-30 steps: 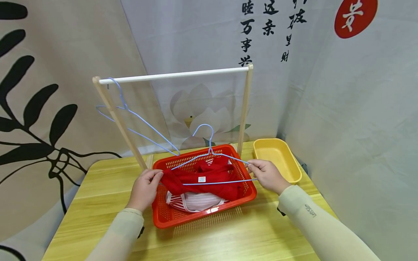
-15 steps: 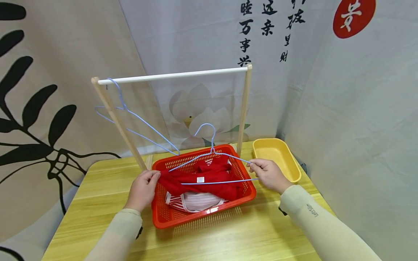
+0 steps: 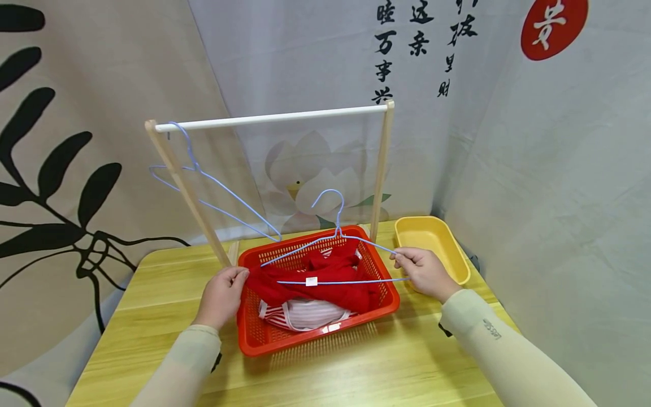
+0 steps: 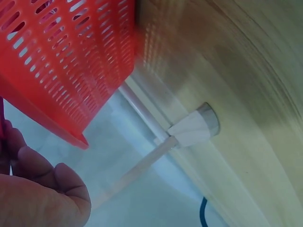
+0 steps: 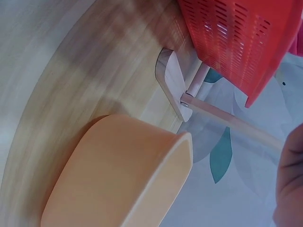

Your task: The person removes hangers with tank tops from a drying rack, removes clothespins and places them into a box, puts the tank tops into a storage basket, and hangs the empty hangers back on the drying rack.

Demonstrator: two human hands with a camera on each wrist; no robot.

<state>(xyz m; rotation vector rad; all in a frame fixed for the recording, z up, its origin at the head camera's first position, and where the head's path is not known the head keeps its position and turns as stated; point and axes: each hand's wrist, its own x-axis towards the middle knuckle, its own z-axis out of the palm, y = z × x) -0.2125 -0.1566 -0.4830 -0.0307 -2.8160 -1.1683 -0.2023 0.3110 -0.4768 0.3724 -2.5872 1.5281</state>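
Note:
My left hand pinches the edge of a red garment above the left side of the red basket. My right hand holds the right end of a light blue clothes hanger, its hook pointing up. The hanger's left end reaches toward the garment near my left fingers; whether it lies inside the fabric is unclear. A white label shows on the garment, by the hanger's lower bar. Beneath it, a red-and-white striped garment lies in the basket. Each wrist view shows only part of a hand.
Behind the basket stands a wooden rack with a white rail. Another blue hanger hangs at the rail's left end. A yellow tray sits on the table at the right. Printed cloth encloses the back and sides.
My right hand and the hanger have shifted slightly to the right, the hook rising a little. My left hand has barely moved and keeps its pinch on the red garment.

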